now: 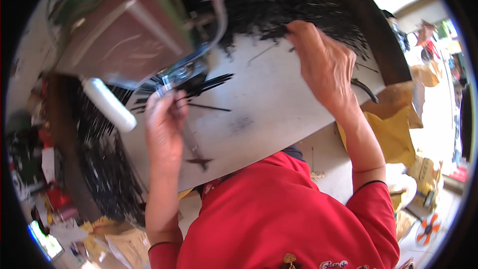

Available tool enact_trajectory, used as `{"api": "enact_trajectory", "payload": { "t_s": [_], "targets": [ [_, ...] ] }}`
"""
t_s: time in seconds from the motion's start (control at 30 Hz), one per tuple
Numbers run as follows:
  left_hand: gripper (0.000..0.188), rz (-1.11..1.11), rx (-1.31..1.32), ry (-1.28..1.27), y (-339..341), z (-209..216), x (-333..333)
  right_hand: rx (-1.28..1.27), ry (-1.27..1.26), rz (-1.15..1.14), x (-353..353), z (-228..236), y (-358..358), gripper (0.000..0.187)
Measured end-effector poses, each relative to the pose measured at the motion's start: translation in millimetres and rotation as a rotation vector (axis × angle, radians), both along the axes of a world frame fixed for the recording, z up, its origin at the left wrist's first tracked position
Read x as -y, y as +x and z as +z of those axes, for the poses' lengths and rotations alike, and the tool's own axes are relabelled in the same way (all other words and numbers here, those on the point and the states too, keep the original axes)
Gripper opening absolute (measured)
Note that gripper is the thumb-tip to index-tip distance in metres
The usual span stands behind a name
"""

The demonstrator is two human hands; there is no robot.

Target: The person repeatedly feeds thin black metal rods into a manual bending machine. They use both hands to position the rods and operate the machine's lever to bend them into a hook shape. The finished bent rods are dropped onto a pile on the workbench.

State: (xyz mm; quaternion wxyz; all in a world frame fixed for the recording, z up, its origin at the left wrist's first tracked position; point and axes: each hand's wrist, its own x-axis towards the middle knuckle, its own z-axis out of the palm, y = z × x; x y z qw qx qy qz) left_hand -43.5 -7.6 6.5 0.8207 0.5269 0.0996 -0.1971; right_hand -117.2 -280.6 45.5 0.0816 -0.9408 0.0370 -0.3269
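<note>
Left hand [165,127] at machine [124,35], right hand [326,65] at edge of strips [289,2]; both curled, hold indeterminable. Table [271,97] between mostly bare.

The flat pale-grey worktop [279,119] lies before the person in the red shirt [279,219]. The boxy green-and-brown machine [129,35] stands at its left, the smooth white cylinder [109,105] beside it. Thin black strips [294,0] lie heaped along the far side. Rightward, we find the crumpled yellow paper sack [391,137], then the orange-bladed fan [428,229].
</note>
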Motion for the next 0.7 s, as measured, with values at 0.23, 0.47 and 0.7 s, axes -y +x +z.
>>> {"api": "enact_trajectory", "payload": {
  "t_s": [0.23, 0.47, 0.7],
  "targets": [
    [0.018, 0.053, 0.140, 0.123, 5.9, -3.9, 23.9, -0.472, 0.998, 0.336, -103.5, -25.9, 33.2, 0.019],
    [0.015, 0.041, 0.213, 0.157, 15.5, -8.6, 23.0, -0.431, 1.332, 0.313, -120.8, -38.7, 52.4, 0.023],
    [0.014, 0.039, 0.219, 0.109, 14.4, -8.7, 24.8, -0.421, 1.420, 0.340, -123.8, -43.7, 56.1, 0.021]
  ]
}}
